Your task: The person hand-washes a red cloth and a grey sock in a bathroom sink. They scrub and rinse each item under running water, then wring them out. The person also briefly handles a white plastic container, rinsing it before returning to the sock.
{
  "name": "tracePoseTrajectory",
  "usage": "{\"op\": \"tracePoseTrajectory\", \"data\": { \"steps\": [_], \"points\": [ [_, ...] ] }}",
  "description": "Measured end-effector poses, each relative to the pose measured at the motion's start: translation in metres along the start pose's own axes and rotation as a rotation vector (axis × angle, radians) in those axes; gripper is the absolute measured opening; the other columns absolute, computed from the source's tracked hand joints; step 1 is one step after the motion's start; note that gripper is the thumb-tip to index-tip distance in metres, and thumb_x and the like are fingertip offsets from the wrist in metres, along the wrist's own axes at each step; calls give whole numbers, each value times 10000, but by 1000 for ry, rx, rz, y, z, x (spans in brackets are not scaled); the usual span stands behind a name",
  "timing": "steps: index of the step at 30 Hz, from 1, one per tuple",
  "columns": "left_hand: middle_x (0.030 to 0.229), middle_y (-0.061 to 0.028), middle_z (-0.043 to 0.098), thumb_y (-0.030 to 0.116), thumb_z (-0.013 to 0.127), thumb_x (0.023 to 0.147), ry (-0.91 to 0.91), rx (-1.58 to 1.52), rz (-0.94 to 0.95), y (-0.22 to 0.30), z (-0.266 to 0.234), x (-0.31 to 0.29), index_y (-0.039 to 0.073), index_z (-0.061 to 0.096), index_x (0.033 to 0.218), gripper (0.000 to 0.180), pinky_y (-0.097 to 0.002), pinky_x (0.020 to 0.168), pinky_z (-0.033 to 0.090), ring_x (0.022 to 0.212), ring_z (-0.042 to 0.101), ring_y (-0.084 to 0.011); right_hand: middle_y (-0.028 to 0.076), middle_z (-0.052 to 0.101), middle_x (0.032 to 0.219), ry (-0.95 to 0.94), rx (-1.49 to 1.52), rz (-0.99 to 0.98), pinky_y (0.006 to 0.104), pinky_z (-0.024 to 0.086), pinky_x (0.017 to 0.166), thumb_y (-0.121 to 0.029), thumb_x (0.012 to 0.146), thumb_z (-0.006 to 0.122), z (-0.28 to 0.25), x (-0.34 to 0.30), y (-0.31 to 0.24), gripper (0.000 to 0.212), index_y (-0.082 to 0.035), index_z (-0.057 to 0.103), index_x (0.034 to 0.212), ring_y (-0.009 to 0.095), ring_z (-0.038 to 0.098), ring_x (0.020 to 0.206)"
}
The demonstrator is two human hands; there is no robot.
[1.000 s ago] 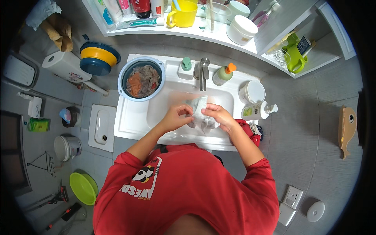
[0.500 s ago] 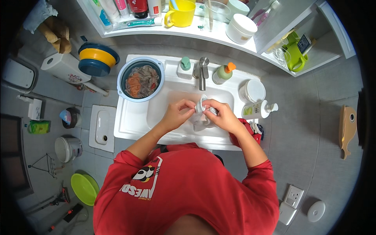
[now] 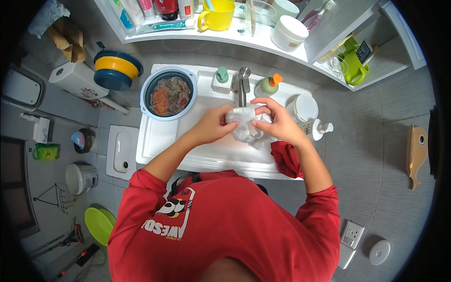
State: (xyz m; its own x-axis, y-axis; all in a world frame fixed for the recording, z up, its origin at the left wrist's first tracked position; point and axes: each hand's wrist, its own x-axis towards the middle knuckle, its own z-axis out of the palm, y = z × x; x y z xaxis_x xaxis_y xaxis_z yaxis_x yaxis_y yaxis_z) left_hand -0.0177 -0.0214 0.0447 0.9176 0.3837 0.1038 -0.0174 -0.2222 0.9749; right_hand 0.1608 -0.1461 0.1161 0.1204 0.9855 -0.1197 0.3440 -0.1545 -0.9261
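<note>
A wet-looking, thin white cloth [image 3: 244,127] hangs bunched over the white sink [image 3: 197,157], just in front of the metal faucet [image 3: 243,87]. My left hand [image 3: 212,125] grips its left edge between thumb and fingers. On the other side, my right hand [image 3: 282,123] pinches the cloth, thumb below and fingers bent above. The cloth's lower folds spread under my right hand, and its exact kind of garment cannot be made out. A dark red cloth [image 3: 287,160] lies on the sink's front right edge, beside my right forearm.
A blue-rimmed basin [image 3: 144,104] with brown and orange wet cloths [image 3: 176,96] stands on the sink's left. Around the faucet are a green-topped dispenser [image 3: 222,81], an orange-pump bottle [image 3: 268,88] and a white tub [image 3: 304,109]. A toiletry shelf [image 3: 206,36] overhangs the back.
The white cloth has been spread wider and raised toward the faucet. My hands have moved farther apart, the right one upward and to the right.
</note>
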Motion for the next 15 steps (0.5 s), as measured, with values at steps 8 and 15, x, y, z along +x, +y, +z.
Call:
{"op": "tracePoseTrajectory", "data": {
  "steps": [8, 15],
  "points": [
    [1032, -80, 557, 77, 590, 812, 66, -860, -303, 36, -17, 19, 83, 324, 1269, 529, -275, 779, 489, 899, 579, -141, 49, 487, 1198, -459, 408, 140, 252, 403, 857, 39, 720, 612, 5, 2, 52, 624, -26, 371, 1291, 104, 437, 1100],
    [1169, -124, 515, 400, 416, 895, 165, -1394, -458, -26, -20, 12, 8, 378, 1249, 529, -365, 945, 373, 1065, 511, -246, -1, 592, 1022, -405, 572, 198, 254, 403, 852, -62, 809, 601, 36, -3, 52, 298, -33, 558, 1102, 95, 533, 939]
  ]
}}
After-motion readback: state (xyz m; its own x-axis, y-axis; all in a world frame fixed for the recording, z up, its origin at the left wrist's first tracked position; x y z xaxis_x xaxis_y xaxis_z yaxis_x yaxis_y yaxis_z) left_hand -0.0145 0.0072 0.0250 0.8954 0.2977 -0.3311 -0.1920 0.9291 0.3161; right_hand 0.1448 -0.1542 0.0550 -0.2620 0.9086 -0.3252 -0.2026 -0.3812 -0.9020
